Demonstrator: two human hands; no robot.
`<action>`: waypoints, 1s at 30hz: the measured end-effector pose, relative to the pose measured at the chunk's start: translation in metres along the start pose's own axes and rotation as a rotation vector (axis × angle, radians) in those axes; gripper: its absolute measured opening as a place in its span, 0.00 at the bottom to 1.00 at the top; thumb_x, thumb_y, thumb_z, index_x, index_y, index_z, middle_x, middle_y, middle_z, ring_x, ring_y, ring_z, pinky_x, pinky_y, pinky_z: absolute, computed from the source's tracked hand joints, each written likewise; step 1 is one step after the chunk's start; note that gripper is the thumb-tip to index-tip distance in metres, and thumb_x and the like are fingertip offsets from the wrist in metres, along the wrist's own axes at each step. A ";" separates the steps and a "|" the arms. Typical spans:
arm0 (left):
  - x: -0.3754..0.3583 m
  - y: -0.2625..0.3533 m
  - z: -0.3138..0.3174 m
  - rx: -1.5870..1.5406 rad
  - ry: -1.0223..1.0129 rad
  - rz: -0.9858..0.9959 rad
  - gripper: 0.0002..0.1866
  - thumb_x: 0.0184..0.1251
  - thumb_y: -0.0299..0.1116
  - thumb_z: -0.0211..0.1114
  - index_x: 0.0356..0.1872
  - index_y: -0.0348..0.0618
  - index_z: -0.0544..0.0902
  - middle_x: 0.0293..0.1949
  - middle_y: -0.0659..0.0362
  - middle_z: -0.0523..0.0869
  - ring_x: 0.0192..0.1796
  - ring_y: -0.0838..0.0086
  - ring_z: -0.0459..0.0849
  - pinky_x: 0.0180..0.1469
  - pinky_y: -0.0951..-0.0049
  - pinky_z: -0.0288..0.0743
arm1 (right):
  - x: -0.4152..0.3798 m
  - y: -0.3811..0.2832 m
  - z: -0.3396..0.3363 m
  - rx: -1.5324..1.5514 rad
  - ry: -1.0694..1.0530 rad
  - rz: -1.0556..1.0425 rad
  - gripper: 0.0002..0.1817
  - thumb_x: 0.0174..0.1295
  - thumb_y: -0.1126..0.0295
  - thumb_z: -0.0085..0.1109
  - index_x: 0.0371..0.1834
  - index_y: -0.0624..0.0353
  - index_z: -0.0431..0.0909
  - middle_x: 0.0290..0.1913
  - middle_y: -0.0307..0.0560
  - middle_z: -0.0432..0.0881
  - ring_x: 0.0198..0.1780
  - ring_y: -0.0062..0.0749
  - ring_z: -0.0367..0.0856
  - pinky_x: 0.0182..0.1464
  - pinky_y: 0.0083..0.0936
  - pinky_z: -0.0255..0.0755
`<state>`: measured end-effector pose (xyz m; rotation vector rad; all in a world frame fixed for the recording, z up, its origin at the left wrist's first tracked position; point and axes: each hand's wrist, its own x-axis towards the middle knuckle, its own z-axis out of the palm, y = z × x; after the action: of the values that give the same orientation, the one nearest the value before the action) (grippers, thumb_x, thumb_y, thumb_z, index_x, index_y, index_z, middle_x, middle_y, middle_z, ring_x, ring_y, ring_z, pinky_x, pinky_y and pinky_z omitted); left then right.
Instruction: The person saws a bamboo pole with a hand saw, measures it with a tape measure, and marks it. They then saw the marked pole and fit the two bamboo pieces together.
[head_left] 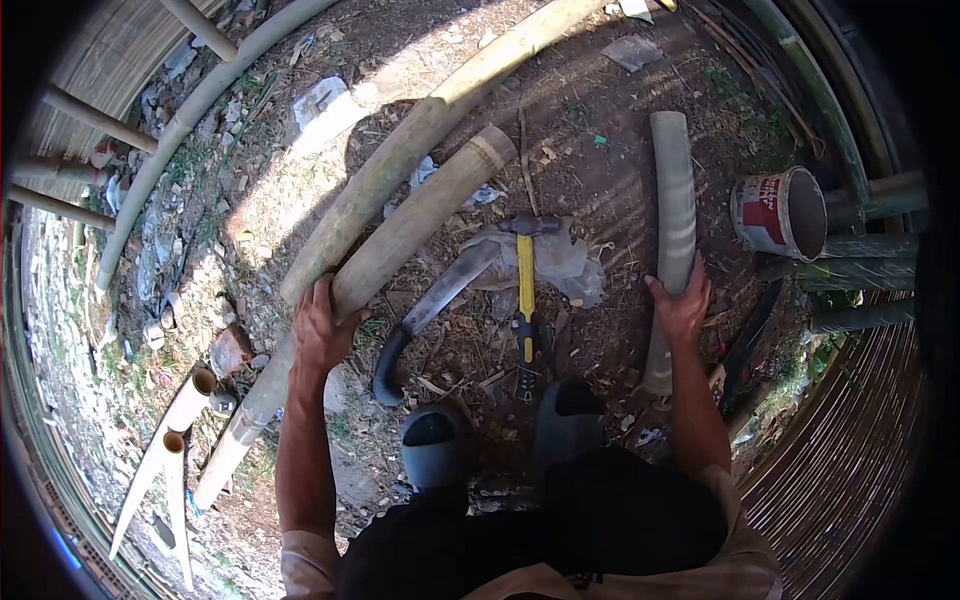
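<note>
My left hand (pixel 322 330) is closed round the near end of a short bamboo piece (pixel 425 220), which lies slanting beside a longer bamboo pole (pixel 390 165). At the right, my right hand (pixel 684 314) grips another short bamboo piece (pixel 673 190) towards its lower part, thumb on one side and fingers on the other. Between my hands, on the ground, lie a machete (pixel 450 285) with a dark curved handle and a hammer (pixel 526 285) with a yellow and black handle. Crumpled clear plastic (pixel 570 265) is under the hammer head.
A white and red bucket (pixel 765 215) lies tipped at the right, near green bamboo poles (pixel 860 270). Cut bamboo lengths (pixel 160 460) rest at the lower left. A long curved pole (pixel 170 140) and a brick fragment (pixel 231 349) are on the left. Wood chips litter the soil.
</note>
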<state>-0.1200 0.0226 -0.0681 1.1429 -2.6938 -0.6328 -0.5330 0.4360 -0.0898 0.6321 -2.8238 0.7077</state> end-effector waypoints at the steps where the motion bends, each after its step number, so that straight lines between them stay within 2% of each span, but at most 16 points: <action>1: 0.002 0.001 -0.001 -0.024 -0.011 -0.011 0.45 0.46 0.42 0.87 0.66 0.38 0.76 0.60 0.42 0.83 0.61 0.42 0.81 0.64 0.48 0.74 | 0.001 -0.009 0.002 0.005 -0.001 -0.001 0.58 0.44 0.57 0.89 0.80 0.59 0.65 0.64 0.69 0.77 0.63 0.67 0.78 0.65 0.56 0.74; 5: -0.003 0.016 -0.002 0.018 0.004 0.019 0.43 0.45 0.41 0.87 0.65 0.41 0.77 0.60 0.43 0.82 0.61 0.43 0.80 0.63 0.47 0.74 | 0.012 -0.056 0.008 0.025 -0.144 -0.094 0.57 0.47 0.59 0.88 0.80 0.60 0.64 0.64 0.69 0.76 0.63 0.66 0.78 0.63 0.52 0.75; 7: -0.013 0.033 0.002 0.241 -0.028 -0.114 0.41 0.44 0.41 0.86 0.64 0.45 0.78 0.61 0.45 0.80 0.61 0.44 0.80 0.61 0.46 0.73 | 0.019 -0.073 0.018 0.056 -0.065 -0.233 0.58 0.45 0.56 0.89 0.80 0.60 0.65 0.55 0.64 0.78 0.58 0.63 0.78 0.59 0.54 0.74; 9: -0.028 0.026 0.018 0.203 0.047 -0.107 0.42 0.46 0.41 0.85 0.66 0.48 0.77 0.62 0.45 0.78 0.63 0.43 0.79 0.60 0.45 0.73 | 0.021 -0.087 0.022 0.008 -0.056 -0.263 0.55 0.46 0.56 0.88 0.78 0.60 0.68 0.54 0.63 0.78 0.56 0.62 0.78 0.56 0.53 0.74; 11: -0.038 0.032 0.017 0.118 0.114 -0.080 0.43 0.47 0.42 0.85 0.68 0.49 0.75 0.61 0.46 0.79 0.62 0.45 0.80 0.60 0.45 0.72 | 0.022 -0.113 0.015 -0.079 0.095 -0.414 0.50 0.49 0.54 0.87 0.75 0.59 0.71 0.55 0.63 0.78 0.55 0.61 0.78 0.56 0.54 0.73; 12: -0.037 0.038 0.007 0.045 -0.017 -0.133 0.45 0.48 0.42 0.84 0.70 0.49 0.73 0.60 0.47 0.81 0.61 0.47 0.82 0.61 0.45 0.72 | 0.014 -0.118 0.020 0.049 0.095 -0.403 0.37 0.53 0.54 0.84 0.63 0.59 0.79 0.50 0.57 0.80 0.49 0.56 0.81 0.52 0.49 0.76; 13: -0.040 0.035 0.007 0.052 -0.016 -0.159 0.45 0.48 0.42 0.84 0.70 0.49 0.73 0.60 0.47 0.81 0.61 0.47 0.82 0.61 0.45 0.72 | -0.002 -0.124 0.021 0.063 0.076 -0.417 0.37 0.53 0.54 0.84 0.63 0.59 0.79 0.50 0.57 0.80 0.49 0.56 0.81 0.52 0.49 0.76; 15: -0.040 0.027 0.012 0.071 -0.005 -0.096 0.45 0.49 0.44 0.84 0.70 0.47 0.73 0.57 0.48 0.83 0.60 0.49 0.83 0.61 0.46 0.72 | -0.035 -0.139 0.022 0.274 -0.282 -0.264 0.25 0.58 0.55 0.81 0.50 0.59 0.82 0.42 0.51 0.82 0.42 0.51 0.83 0.46 0.45 0.78; 18: -0.041 0.031 0.006 0.039 0.005 -0.097 0.45 0.50 0.47 0.84 0.70 0.44 0.75 0.55 0.48 0.85 0.58 0.49 0.84 0.62 0.48 0.73 | -0.080 -0.156 0.029 0.242 -0.385 -0.404 0.19 0.58 0.58 0.80 0.42 0.59 0.82 0.37 0.48 0.82 0.39 0.49 0.85 0.41 0.41 0.79; 21: -0.040 0.021 0.001 -0.045 0.054 -0.062 0.42 0.53 0.50 0.83 0.67 0.41 0.79 0.53 0.47 0.85 0.57 0.48 0.84 0.63 0.49 0.74 | -0.111 -0.168 0.029 0.252 -0.555 -0.478 0.18 0.59 0.59 0.79 0.43 0.58 0.82 0.40 0.49 0.83 0.42 0.51 0.85 0.43 0.44 0.79; 22: -0.038 0.017 0.000 -0.087 0.074 -0.042 0.40 0.54 0.50 0.83 0.65 0.40 0.81 0.53 0.46 0.85 0.57 0.48 0.84 0.63 0.49 0.74 | -0.116 -0.167 0.032 0.236 -0.536 -0.629 0.19 0.59 0.59 0.79 0.45 0.57 0.81 0.40 0.51 0.83 0.43 0.54 0.85 0.44 0.47 0.79; 23: -0.035 0.014 -0.001 -0.135 0.097 -0.015 0.38 0.56 0.50 0.83 0.64 0.39 0.82 0.53 0.46 0.85 0.57 0.48 0.84 0.62 0.50 0.75 | -0.122 -0.167 0.035 0.236 -0.540 -0.635 0.19 0.59 0.59 0.79 0.45 0.57 0.81 0.40 0.51 0.83 0.43 0.54 0.85 0.44 0.47 0.79; 25: -0.028 0.010 -0.005 -0.141 0.171 0.043 0.34 0.58 0.50 0.82 0.59 0.38 0.84 0.49 0.45 0.87 0.55 0.47 0.86 0.60 0.51 0.78 | -0.125 -0.180 0.031 0.052 -0.627 -0.473 0.24 0.59 0.57 0.78 0.51 0.57 0.79 0.43 0.53 0.83 0.45 0.56 0.85 0.47 0.49 0.80; 26: -0.026 0.005 -0.005 -0.193 0.172 0.039 0.32 0.58 0.48 0.82 0.59 0.38 0.84 0.49 0.44 0.88 0.53 0.47 0.88 0.56 0.52 0.81 | -0.123 -0.171 0.040 0.036 -0.639 -0.412 0.32 0.59 0.53 0.79 0.59 0.57 0.73 0.47 0.57 0.84 0.48 0.60 0.86 0.48 0.51 0.80; 27: -0.023 0.003 -0.006 -0.243 0.173 0.035 0.31 0.59 0.45 0.83 0.59 0.38 0.84 0.49 0.43 0.89 0.51 0.46 0.89 0.53 0.53 0.84 | -0.117 -0.173 0.043 0.027 -0.638 -0.417 0.32 0.59 0.53 0.79 0.59 0.57 0.73 0.47 0.57 0.84 0.48 0.60 0.86 0.48 0.51 0.80; 30: -0.022 0.003 -0.010 -0.242 0.157 -0.014 0.30 0.62 0.48 0.81 0.58 0.38 0.84 0.50 0.43 0.89 0.52 0.46 0.91 0.53 0.55 0.86 | -0.106 -0.180 0.047 -0.062 -0.757 -0.070 0.40 0.60 0.53 0.78 0.68 0.57 0.64 0.50 0.68 0.85 0.51 0.67 0.86 0.52 0.55 0.79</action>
<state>-0.1041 0.0367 -0.0574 1.0997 -2.4035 -0.8097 -0.3619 0.3078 -0.0830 1.1912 -3.4419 0.4175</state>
